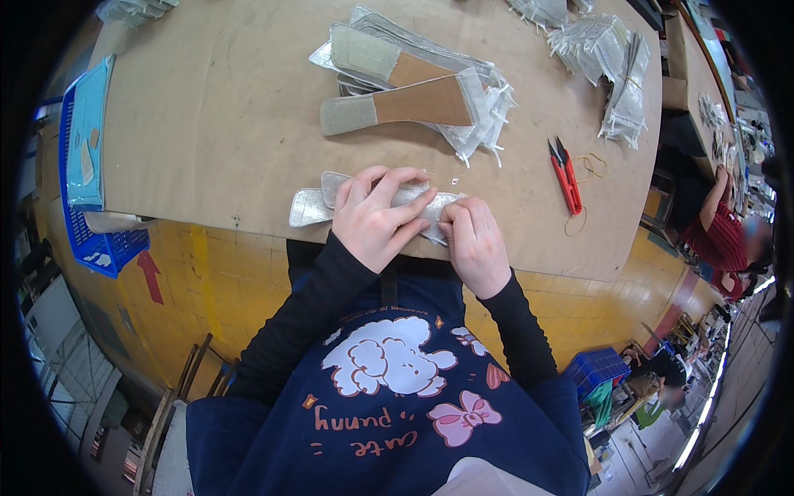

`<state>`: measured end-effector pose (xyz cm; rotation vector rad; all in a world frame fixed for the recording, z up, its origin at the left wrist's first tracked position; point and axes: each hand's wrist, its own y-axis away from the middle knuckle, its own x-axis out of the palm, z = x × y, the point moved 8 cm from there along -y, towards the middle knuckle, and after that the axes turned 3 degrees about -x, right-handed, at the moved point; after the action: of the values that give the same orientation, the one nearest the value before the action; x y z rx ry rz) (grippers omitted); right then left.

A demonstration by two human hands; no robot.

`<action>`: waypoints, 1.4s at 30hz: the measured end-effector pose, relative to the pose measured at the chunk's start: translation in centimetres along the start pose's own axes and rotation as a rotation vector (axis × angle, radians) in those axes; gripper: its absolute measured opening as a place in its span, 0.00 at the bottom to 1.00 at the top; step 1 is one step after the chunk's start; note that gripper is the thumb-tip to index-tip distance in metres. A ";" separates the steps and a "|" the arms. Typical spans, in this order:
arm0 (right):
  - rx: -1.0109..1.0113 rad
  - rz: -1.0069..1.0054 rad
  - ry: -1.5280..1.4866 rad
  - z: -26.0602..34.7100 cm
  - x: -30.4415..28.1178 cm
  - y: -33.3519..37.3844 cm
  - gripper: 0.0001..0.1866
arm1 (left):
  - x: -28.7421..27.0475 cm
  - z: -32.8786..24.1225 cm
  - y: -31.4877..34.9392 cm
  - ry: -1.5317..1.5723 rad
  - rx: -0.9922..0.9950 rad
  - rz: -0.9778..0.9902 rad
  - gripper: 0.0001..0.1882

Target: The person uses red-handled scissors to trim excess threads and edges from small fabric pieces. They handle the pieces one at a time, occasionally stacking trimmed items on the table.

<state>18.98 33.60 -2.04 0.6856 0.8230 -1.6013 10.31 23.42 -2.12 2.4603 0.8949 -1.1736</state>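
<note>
Two silvery-grey fabric strips with rounded ends lie at the table's near edge, the lower strip point(310, 208) partly beneath the upper strip point(332, 185). My left hand point(374, 217) rests over them, its fingers and thumb bent together on the fabric, partly hiding both strips. At their right end, my right hand point(478, 241) has its thumb and forefinger pinched on the silvery fabric. What lies between those fingertips is mostly hidden. Beyond my hands sits a pile of similar strips, with a brown-and-grey strip point(418, 103) on top.
Red-handled thread snips point(566, 178) lie on the right beside a loose yellowish elastic band point(591, 165). Bundled silvery strips point(627, 91) are at the far right. A blue basket point(74, 219) stands at the table's left edge, a light-blue packet point(89, 136) over it. Another person point(719, 215) works at right.
</note>
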 end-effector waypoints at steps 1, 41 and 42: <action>0.001 0.001 -0.004 0.0 0.0 0.0 0.11 | 0.0 0.0 0.0 0.007 -0.002 0.001 0.20; 0.805 0.025 -0.828 -7.7 -1.0 -0.8 0.13 | -0.1 -0.3 0.1 0.003 0.074 -0.038 0.20; 0.761 -0.012 -0.821 -7.5 -1.5 -1.2 0.12 | -0.5 -0.6 0.1 0.025 0.116 -0.068 0.19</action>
<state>18.10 40.68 -5.10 0.4477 -0.4083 -1.9788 10.46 23.42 -1.39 2.5595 0.9493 -1.2526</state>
